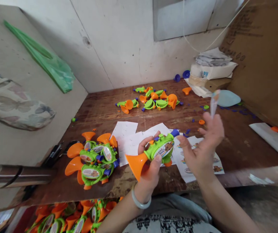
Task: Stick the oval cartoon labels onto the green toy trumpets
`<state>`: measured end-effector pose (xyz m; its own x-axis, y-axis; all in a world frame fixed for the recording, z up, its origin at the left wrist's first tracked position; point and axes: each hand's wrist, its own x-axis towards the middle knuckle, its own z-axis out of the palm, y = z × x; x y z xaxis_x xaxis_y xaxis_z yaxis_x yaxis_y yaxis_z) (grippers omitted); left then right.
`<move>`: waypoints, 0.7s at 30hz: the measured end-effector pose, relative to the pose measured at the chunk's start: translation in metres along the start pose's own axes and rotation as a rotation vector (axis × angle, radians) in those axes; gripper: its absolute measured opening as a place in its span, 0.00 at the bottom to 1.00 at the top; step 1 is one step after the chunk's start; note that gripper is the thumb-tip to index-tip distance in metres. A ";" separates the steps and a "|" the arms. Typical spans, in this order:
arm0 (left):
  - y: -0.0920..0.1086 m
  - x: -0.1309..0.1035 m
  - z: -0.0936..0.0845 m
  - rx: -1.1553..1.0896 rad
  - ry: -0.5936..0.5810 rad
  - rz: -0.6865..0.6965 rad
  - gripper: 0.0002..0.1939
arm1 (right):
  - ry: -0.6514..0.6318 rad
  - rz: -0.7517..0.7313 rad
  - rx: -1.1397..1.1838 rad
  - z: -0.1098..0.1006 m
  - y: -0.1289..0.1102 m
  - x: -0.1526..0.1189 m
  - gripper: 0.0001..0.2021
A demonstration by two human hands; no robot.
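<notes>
A green toy trumpet point(162, 148) with an orange bell and a blue mouthpiece rests in my left hand point(150, 168). My fingers and thumb close around its body, and an oval bear label shows on the side facing me. Raised to the right, my right hand point(205, 147) carries a small sticker point(214, 102) at its upturned fingertips, slightly blurred and seen nearly edge-on. Its thumb stretches away towards the mouthpiece, apart from those fingers. Under the hands lie a printed sticker sheet point(187, 161) and several white sheets point(125, 132).
Labelled trumpets point(91, 173) are piled at left; more trumpets point(150, 103) lie farther back. A steel flask point(19, 176) stands left. Behind my right hand is a pale blue dish point(228, 98). A cardboard box point(262, 58) borders the right. More trumpets point(80, 220) fill the space below the edge.
</notes>
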<state>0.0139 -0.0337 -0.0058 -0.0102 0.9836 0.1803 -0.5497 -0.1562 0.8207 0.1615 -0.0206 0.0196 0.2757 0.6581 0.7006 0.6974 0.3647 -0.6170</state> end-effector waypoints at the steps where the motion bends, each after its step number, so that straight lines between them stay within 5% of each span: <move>1: 0.000 0.002 0.002 -0.026 0.022 -0.035 0.25 | -0.094 0.048 0.131 0.003 0.001 -0.001 0.43; 3: -0.002 0.004 0.003 -0.073 0.054 -0.114 0.25 | -0.208 0.134 0.347 0.010 0.002 -0.003 0.37; 7: -0.008 0.003 -0.001 -0.005 -0.005 -0.302 0.24 | 0.086 0.054 0.291 0.014 0.009 -0.002 0.42; 9: -0.007 0.001 -0.005 0.103 -0.077 -0.269 0.25 | 0.122 -0.050 0.194 0.013 0.009 -0.005 0.43; 13: 0.001 0.002 -0.013 0.155 -0.181 -0.159 0.42 | -0.208 -0.038 0.320 0.010 -0.007 -0.022 0.35; 16: 0.005 0.006 -0.017 0.094 -0.102 -0.206 0.35 | -0.425 0.081 0.694 0.007 -0.022 -0.026 0.37; 21: 0.007 0.013 -0.021 -0.121 -0.018 -0.254 0.28 | -0.318 0.338 0.744 0.002 -0.020 -0.007 0.09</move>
<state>-0.0078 -0.0203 -0.0091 0.1547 0.9879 -0.0127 -0.6285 0.1083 0.7702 0.1439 -0.0309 0.0267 0.1148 0.9204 0.3737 -0.0316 0.3793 -0.9247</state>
